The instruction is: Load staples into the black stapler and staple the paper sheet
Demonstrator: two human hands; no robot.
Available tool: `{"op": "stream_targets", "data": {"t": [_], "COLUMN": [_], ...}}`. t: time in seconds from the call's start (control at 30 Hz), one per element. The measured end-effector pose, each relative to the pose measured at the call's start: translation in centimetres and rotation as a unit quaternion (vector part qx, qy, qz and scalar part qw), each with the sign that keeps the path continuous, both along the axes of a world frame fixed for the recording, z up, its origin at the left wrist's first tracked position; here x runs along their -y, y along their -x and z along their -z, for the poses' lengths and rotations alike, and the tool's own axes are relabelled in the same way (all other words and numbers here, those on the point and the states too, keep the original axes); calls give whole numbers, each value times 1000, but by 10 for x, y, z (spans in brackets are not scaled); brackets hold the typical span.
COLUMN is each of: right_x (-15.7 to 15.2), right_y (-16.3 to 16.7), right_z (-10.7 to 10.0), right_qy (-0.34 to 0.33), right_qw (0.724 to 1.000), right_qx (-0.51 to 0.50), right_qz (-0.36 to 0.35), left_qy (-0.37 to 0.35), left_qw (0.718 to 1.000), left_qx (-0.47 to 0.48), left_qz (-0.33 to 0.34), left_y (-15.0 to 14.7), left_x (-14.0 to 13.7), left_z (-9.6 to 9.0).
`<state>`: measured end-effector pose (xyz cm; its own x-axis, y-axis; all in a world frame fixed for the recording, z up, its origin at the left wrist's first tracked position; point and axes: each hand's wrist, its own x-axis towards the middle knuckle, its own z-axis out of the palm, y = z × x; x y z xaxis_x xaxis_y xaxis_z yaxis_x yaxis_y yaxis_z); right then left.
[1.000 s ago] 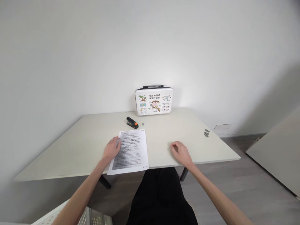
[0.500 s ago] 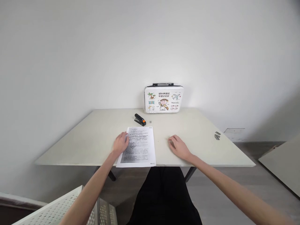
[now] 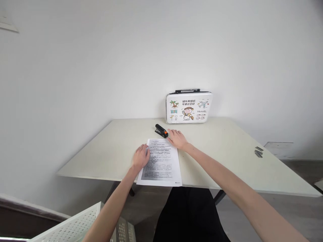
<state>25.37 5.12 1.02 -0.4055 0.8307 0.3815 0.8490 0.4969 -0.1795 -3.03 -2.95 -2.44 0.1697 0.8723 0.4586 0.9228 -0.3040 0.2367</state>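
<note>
A printed sheet of paper [image 3: 161, 164] lies at the table's near edge. My left hand [image 3: 141, 156] rests open on its left margin, fingers reaching forward and nothing held. At the paper's far right corner, my right hand [image 3: 177, 139] is open, its fingertips beside the orange-marked end of a black stapler [image 3: 160, 130]. Whether those fingers touch the stapler I cannot tell. The stapler lies just beyond the sheet's top edge, pointing away to the left.
A white case [image 3: 189, 107] with cartoon prints and a black handle stands against the wall at the back of the table [image 3: 96, 154]. Several strips of staples [image 3: 258, 153] lie near the right edge. A white perforated basket [image 3: 83, 222] stands below on the left.
My right hand has moved from the bare table at the right to beside the stapler. My left hand stays on the paper. The whole view has shifted, with things appearing further right.
</note>
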Motion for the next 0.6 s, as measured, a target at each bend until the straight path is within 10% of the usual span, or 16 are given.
{"op": "stream_targets", "data": {"t": [0.37,0.6], "right_x": [-45,-19], "right_y": [57,13], "right_z": [-5,-13], "right_qy": [86,70], "right_qw": [987,988], "right_qx": [-45,-106], "right_qz": [126,89], "left_qy": [-2,-1], "left_qw": [1000,1000], "left_qx": [-12,-9], "left_qz": [12,10], "left_y": [2,2], "left_x": [1,1], "left_z": [0,-2]}}
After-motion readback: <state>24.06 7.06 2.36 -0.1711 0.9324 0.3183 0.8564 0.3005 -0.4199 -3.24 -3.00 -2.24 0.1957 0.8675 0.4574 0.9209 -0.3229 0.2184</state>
